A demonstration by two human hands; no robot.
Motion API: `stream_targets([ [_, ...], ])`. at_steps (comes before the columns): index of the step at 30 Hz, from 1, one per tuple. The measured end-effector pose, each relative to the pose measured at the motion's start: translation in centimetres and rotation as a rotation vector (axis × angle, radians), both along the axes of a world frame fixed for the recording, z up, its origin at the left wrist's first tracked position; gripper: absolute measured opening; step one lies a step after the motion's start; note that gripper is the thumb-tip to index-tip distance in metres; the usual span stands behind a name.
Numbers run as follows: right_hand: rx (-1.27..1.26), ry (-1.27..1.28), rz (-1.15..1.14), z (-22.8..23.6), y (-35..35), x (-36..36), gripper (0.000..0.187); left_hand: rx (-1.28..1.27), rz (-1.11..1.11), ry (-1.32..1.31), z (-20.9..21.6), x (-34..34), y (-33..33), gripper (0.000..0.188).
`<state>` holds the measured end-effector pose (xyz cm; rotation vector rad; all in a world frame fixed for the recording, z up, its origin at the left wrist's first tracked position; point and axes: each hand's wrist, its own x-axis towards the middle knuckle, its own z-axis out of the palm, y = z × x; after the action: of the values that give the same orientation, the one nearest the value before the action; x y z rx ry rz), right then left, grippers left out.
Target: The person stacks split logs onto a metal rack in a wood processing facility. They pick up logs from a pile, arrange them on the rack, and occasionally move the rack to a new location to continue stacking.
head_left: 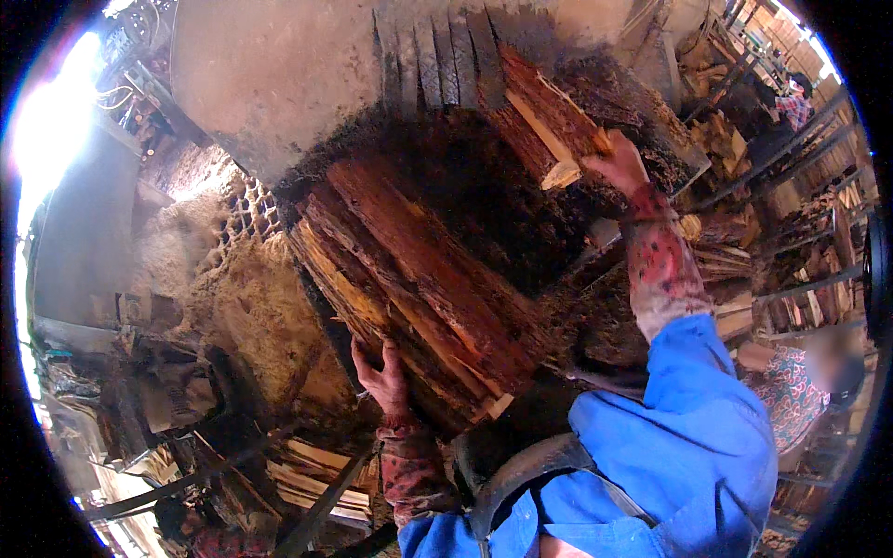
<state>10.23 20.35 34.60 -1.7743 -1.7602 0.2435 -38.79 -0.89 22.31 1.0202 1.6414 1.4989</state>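
Note:
My right hand (619, 166) is closed round the near end of a split, bark-covered wood slab (549, 116), whose pale cut face shows. The slab slants away toward a row of dark metal strips (437, 60). My left hand (379, 377) lies against the outer edge of a yellowish slab (339, 279), its fingers apart. Beside that edge piece, reddish-brown bark slabs (428, 270) lie side by side on the dark machine bed. Both forearms wear stained reddish sleeve covers over blue sleeves.
A broad metal housing (279, 74) rises at the far side. Sawdust (260, 307) is heaped left of the slabs. Cut boards (321, 474) are stacked at lower left. On the right stand metal rails with split wood, and a person in a patterned top (791, 395).

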Motion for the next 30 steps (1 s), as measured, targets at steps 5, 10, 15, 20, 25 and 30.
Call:
stream_targets([
  [5, -0.161, 0.765, 0.029, 2.4, -12.0, -5.3, 0.040, -0.010, 0.001, -0.031, 0.1, -0.1, -0.2, 0.061],
  [10, -0.155, 1.025, -0.217, 1.8, -23.7, -7.7, 0.062, 0.047, -0.002, 0.010, 1.1, 0.2, -0.3, 0.058],
  [15, -0.120, 1.088, -0.407, 3.2, -31.4, -10.6, 0.070, 0.061, -0.019, -0.063, 1.5, 0.5, 0.1, 0.059],
  [20, -0.219, 1.260, -0.107, 3.7, -34.2, -11.8, 0.064, 0.083, -0.025, -0.039, 0.2, -0.1, -0.3, 0.061],
  [25, -0.359, 1.191, 0.120, 5.2, -31.2, -18.3, 0.053, 0.109, -0.006, -0.122, -0.8, -0.2, -0.8, 0.069],
  [30, -0.286, 1.020, 0.273, 2.7, -27.7, -24.5, 0.043, 0.122, -0.050, -0.147, 0.5, 0.0, -1.0, 0.074],
])
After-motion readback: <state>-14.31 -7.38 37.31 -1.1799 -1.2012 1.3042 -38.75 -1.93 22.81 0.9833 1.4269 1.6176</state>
